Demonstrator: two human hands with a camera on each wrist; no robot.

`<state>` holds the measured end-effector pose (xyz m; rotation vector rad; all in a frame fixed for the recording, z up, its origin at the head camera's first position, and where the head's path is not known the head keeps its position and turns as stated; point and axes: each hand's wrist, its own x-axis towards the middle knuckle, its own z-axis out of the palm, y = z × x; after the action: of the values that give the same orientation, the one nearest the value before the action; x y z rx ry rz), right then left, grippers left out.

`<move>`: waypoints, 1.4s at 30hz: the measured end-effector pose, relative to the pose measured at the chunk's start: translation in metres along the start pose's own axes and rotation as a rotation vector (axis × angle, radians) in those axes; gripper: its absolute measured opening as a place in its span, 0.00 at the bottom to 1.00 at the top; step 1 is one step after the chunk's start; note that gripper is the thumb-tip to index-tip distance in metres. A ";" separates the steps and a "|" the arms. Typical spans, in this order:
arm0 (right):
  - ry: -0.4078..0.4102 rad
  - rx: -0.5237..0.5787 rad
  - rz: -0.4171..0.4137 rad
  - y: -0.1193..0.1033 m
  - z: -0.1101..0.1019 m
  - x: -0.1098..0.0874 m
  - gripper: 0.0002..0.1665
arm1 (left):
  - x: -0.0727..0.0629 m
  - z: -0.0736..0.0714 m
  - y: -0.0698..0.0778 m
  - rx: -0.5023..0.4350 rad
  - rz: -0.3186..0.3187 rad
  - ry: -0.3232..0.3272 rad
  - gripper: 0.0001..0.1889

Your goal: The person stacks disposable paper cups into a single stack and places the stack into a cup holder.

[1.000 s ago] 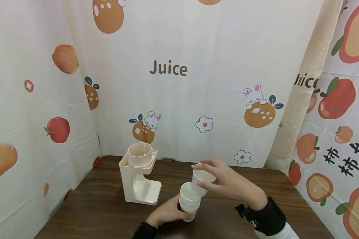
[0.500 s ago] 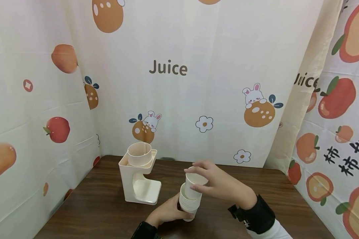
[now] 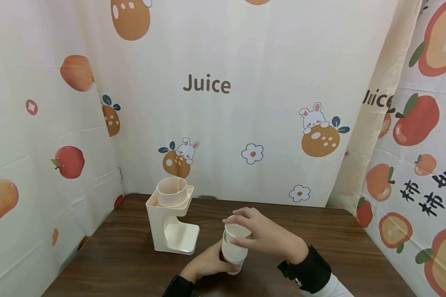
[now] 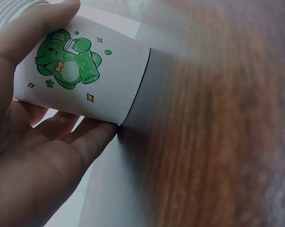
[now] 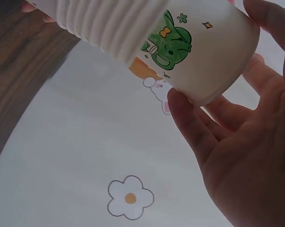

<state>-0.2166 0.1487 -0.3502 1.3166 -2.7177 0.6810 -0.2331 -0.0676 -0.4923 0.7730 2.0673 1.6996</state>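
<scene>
In the head view, a stack of white paper cups (image 3: 233, 252) stands on the table, and my left hand (image 3: 207, 262) grips it low from the left side. A single paper cup (image 3: 235, 233) sits partly inside the top of that stack. My right hand (image 3: 265, 233) holds this cup near its rim, thumb and fingers on either side. The left wrist view has the bottom cup (image 4: 116, 71) with a green cartoon animal printed on it. In the right wrist view, the held cup (image 5: 218, 47) carries a similar print, with several stacked rims (image 5: 109, 28) below it.
A cream-coloured stand (image 3: 156, 225) with a round holder (image 3: 172, 192) on top and a flat base plate (image 3: 183, 237) stands left of the cups. The brown wooden table (image 3: 115, 247) is bounded by printed curtains (image 3: 215, 123) behind and at both sides.
My right hand has brought the single cup leftward and down, from beside the stack's top into its opening. My left hand stays on the stack.
</scene>
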 end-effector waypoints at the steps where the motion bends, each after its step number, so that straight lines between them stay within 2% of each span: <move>1: -0.004 -0.001 -0.001 0.001 0.002 0.000 0.26 | 0.000 0.000 0.000 -0.001 0.001 -0.001 0.39; 7: -0.013 -0.020 -0.014 0.006 0.014 -0.001 0.25 | 0.001 0.000 -0.001 -0.025 0.004 -0.016 0.39; 14: -0.039 0.068 0.004 0.015 0.027 -0.003 0.26 | 0.000 -0.001 -0.002 -0.005 -0.002 -0.021 0.40; 23: -0.038 0.047 0.004 0.019 0.033 -0.004 0.27 | -0.001 0.000 -0.002 0.014 0.003 -0.011 0.39; 32: -0.035 0.050 0.073 0.019 0.035 -0.009 0.37 | -0.001 0.000 -0.002 0.015 0.006 0.001 0.39; 42: -0.007 0.054 0.136 0.029 0.042 -0.017 0.51 | -0.001 0.001 -0.004 -0.009 0.017 -0.009 0.40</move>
<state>-0.2215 0.1599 -0.4025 1.1533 -2.8342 0.7677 -0.2322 -0.0677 -0.4964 0.7963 2.0511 1.7103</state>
